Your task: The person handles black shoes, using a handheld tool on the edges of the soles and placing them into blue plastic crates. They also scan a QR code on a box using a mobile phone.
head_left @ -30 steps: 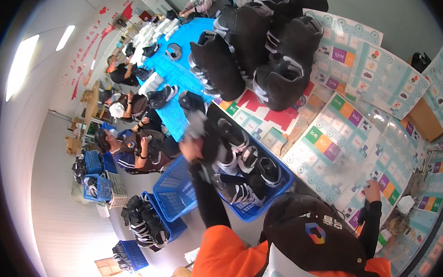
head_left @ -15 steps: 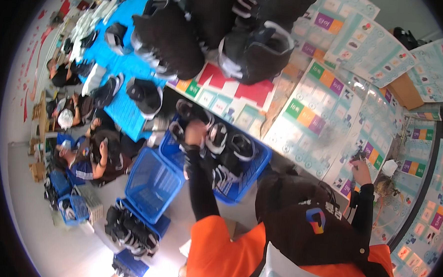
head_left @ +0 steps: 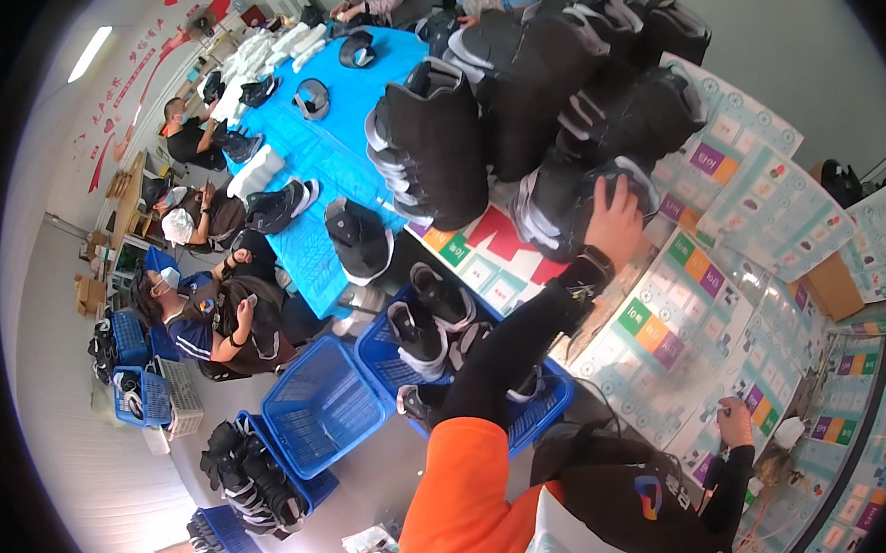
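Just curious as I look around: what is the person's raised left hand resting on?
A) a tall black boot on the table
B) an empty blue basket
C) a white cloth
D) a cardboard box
A: the left hand lies on the top of a black boot that stands among others on the table.

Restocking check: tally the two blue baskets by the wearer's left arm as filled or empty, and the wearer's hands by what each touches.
Blue basket holding shoes: 1
Empty blue basket: 1
Left hand on a black boot of the pile: 1
Right hand on the printed table sheets: 1
Total: 4
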### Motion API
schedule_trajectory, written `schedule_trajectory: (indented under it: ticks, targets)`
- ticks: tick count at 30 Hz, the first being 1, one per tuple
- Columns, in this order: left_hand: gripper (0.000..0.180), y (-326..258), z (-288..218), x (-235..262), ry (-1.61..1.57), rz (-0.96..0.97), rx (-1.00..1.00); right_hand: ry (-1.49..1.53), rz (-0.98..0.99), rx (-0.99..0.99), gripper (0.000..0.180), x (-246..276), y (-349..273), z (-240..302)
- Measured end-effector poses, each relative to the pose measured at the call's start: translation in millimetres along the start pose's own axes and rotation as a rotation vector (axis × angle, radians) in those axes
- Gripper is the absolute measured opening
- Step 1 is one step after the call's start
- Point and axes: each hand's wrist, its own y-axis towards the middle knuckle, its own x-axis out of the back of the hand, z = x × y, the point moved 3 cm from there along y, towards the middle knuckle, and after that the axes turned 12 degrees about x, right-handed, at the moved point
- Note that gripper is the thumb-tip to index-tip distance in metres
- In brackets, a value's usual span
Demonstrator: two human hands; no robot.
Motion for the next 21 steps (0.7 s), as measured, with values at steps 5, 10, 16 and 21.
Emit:
schedule_trajectory:
  ticks: [5, 10, 16, 21]
  targets:
    - [0.01, 11, 31, 35, -0.219, -0.045, 0.038, 0.152, -0.05, -0.061, 0.02, 7, -3, -13]
    - [0.012, 27, 47, 80, -0.202, -0.122, -0.049, 0.035, -0.084, 0.105, 0.021, 11, 2, -18]
    - [0.018, 7, 8, 201, -0.366, -0.167, 0.003, 0.477, -0.089, 0.125, 0.02, 66, 56, 91]
    - [0.023, -36, -60, 252, -0.556, -0.104, -0.081, 1.53, -0.035, 0.434, 0.042, 120, 80, 225]
